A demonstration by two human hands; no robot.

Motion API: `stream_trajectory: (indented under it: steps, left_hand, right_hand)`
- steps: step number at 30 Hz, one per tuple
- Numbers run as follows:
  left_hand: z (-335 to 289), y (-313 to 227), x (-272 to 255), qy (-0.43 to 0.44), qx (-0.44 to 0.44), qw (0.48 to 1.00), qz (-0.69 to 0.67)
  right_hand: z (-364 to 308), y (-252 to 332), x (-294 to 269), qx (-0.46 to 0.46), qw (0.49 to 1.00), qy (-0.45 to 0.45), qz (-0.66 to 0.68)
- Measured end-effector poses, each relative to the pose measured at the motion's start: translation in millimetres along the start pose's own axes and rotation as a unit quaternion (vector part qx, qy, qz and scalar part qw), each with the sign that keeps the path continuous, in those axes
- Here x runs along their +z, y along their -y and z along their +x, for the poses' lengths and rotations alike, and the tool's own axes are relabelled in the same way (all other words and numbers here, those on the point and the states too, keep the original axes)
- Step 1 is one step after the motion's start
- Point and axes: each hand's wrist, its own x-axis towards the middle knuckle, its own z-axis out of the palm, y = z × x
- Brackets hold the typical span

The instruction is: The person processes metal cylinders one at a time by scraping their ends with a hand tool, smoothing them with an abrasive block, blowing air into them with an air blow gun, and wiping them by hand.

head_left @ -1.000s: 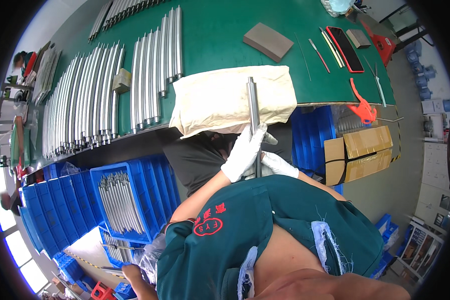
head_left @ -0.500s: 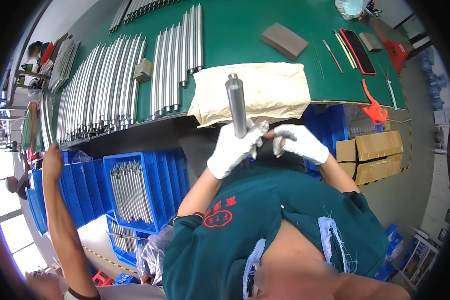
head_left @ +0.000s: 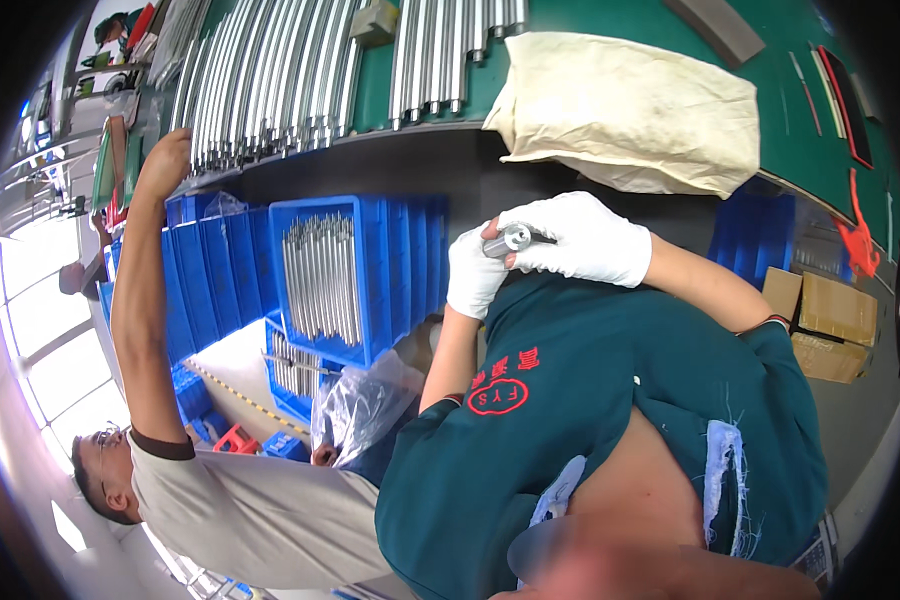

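Note:
A shiny metal rod (head_left: 511, 241) with a hole in its end face is between my hands, close in front of my shirt. Its bored end points up toward the head view, and most of its length is hidden. My left hand (head_left: 476, 272), in a white glove with bare fingertips showing, is closed around the rod. My right hand (head_left: 587, 240), gloved the same way, grips it near the end with thumb and fingers. Beyond them, a cream cloth (head_left: 635, 110) lies over the bench's front edge.
Rows of metal rods (head_left: 270, 80) cover the green bench (head_left: 610, 18) at left, with a small block (head_left: 374, 24) among them. Blue crates (head_left: 370, 290) stand below. At left, a co-worker's hand (head_left: 167, 163) touches the row's end. Cardboard boxes (head_left: 838, 310) sit at right.
The rod has swung from pointing out over the cloth to end-on, nearer my body. My right hand has come onto it. The whole view has shifted, and the co-worker's hand is nearer the rods.

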Motion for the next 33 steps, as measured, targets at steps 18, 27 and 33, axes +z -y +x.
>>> stream_trajectory:
  steps: [18,27,33]
  left_hand:
    - [1.4,58.4,-8.4,0.005,0.01,0.999,0.032]
    - [4.8,64.6,-12.0,0.04,0.024,0.999,0.008]
    - [6.9,66.6,-14.2,0.043,0.065,0.995,0.06]
  right_hand:
    - [32.4,-38.3,20.1,-0.01,0.997,0.033,-0.062]
    - [33.2,-40.3,20.0,-0.023,0.996,0.029,-0.084]
    - [31.7,-38.1,19.8,-0.028,0.996,0.047,-0.07]
